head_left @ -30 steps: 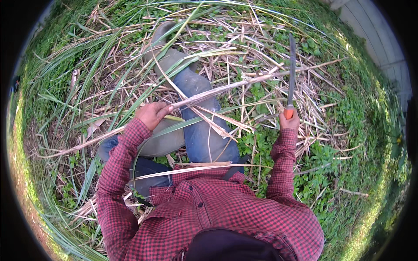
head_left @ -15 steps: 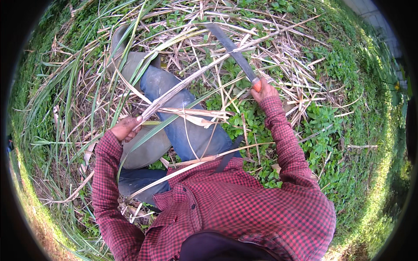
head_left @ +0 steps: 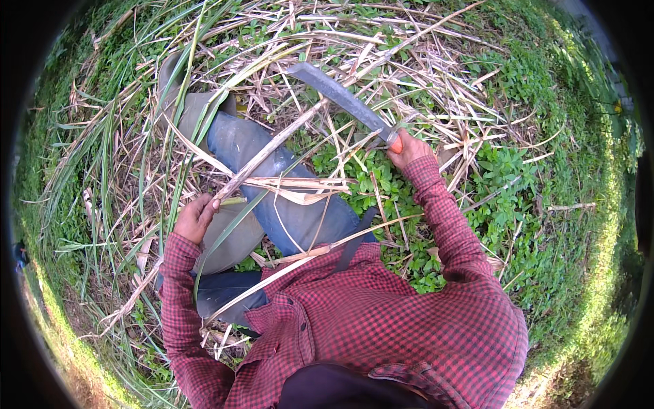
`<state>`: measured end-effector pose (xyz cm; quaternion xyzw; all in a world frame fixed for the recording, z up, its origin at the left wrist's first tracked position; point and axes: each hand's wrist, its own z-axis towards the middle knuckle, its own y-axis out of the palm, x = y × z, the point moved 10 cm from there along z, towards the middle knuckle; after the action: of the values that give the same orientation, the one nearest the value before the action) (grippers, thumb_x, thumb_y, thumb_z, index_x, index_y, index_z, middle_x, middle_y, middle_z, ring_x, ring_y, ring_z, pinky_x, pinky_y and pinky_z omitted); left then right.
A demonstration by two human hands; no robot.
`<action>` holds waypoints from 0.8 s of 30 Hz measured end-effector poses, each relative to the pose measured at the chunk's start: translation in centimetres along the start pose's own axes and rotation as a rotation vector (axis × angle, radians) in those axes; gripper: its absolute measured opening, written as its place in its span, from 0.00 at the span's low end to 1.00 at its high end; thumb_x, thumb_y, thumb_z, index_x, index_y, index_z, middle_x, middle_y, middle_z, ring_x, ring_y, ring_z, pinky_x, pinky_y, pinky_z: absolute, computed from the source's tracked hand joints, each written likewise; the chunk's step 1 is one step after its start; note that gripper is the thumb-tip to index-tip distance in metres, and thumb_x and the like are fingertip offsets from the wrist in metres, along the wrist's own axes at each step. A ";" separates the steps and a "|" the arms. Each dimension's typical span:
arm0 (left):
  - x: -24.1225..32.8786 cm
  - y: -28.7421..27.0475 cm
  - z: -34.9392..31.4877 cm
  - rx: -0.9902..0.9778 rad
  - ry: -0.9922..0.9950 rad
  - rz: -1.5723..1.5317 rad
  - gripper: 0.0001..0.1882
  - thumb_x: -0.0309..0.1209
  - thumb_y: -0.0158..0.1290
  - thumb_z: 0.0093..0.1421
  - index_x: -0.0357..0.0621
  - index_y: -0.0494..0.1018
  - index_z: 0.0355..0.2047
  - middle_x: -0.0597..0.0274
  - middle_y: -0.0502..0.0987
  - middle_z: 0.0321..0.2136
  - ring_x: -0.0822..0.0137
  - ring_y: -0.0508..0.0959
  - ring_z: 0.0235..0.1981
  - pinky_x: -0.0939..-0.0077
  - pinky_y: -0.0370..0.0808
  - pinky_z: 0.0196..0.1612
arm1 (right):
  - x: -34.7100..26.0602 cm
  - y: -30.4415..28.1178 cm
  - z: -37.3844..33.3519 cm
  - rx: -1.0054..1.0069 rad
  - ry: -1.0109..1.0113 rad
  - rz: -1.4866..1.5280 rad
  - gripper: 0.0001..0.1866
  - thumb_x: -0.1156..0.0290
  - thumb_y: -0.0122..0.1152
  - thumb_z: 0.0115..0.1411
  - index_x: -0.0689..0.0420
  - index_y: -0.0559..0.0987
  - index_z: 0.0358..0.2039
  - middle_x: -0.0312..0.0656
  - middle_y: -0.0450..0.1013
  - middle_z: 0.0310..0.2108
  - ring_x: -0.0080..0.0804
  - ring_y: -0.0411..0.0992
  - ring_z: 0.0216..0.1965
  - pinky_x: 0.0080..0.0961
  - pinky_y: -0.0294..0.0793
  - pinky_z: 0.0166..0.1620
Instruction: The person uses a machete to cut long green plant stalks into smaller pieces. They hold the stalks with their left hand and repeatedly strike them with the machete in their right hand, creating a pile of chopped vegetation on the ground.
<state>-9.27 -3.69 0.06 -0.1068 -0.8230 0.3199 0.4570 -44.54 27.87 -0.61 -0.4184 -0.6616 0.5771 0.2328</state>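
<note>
My left hand (head_left: pixel 196 217) is closed round the near end of a long dry cane stalk (head_left: pixel 283 136), which slants up and away to the right. In my right hand (head_left: pixel 413 151) is the orange handle of a machete (head_left: pixel 344 99). Its dark, curved blade points up and left and crosses the stalk; whether it touches the stalk I cannot tell. Dry leaf strips (head_left: pixel 300 187) lie over my blue-trousered leg (head_left: pixel 286 180), just right of my left hand. A long green leaf (head_left: pixel 238 225) passes close by that hand.
Cut dry stalks and leaves (head_left: pixel 443 95) are strewn over the ground ahead. Long green grass blades (head_left: pixel 116 157) spread at the left. Low leafy plants (head_left: pixel 507 187) grow at the right. My boot (head_left: pixel 174 85) stretches out at the upper left.
The machete blade has swung left and lower, now lying more slanted across the stalk. My left hand has dropped slightly, still holding the stalk.
</note>
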 end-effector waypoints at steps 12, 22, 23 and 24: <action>-3.2 2.3 -0.8 -0.520 -0.303 -0.475 0.26 0.51 0.41 0.63 0.37 0.72 0.38 0.68 0.65 0.16 0.73 0.67 0.15 0.83 0.66 0.21 | 14.7 -2.7 7.7 0.156 0.461 0.188 0.32 0.53 0.63 0.44 0.57 0.73 0.48 0.51 0.75 0.40 0.43 0.74 0.42 0.34 0.71 0.48; 5.5 -2.9 -2.6 0.455 0.143 0.618 0.11 0.38 0.51 0.58 0.44 0.70 0.29 0.54 0.72 0.18 0.54 0.74 0.20 0.63 0.69 0.23 | -2.1 -2.3 -2.8 0.070 -0.063 0.181 0.20 0.59 0.62 0.44 0.53 0.72 0.36 0.51 0.74 0.25 0.52 0.74 0.29 0.42 0.73 0.35; 5.7 -3.2 -3.5 0.564 0.118 0.689 0.09 0.36 0.52 0.57 0.44 0.70 0.29 0.55 0.72 0.19 0.55 0.74 0.21 0.62 0.69 0.24 | -4.0 -2.7 -3.0 0.047 -0.116 0.179 0.20 0.59 0.62 0.44 0.53 0.71 0.37 0.51 0.74 0.24 0.52 0.74 0.29 0.42 0.73 0.34; 5.6 -2.7 -3.7 0.612 0.148 0.735 0.08 0.31 0.54 0.53 0.46 0.72 0.33 0.58 0.73 0.22 0.58 0.74 0.23 0.65 0.70 0.26 | -5.8 -3.4 -3.3 0.023 -0.166 0.176 0.20 0.59 0.61 0.45 0.53 0.71 0.37 0.51 0.74 0.24 0.52 0.73 0.29 0.43 0.73 0.34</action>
<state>-9.06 -1.55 6.93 -0.2737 -0.5639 0.6793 0.3816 -39.76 24.97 4.38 -0.4228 -0.6326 0.6357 0.1305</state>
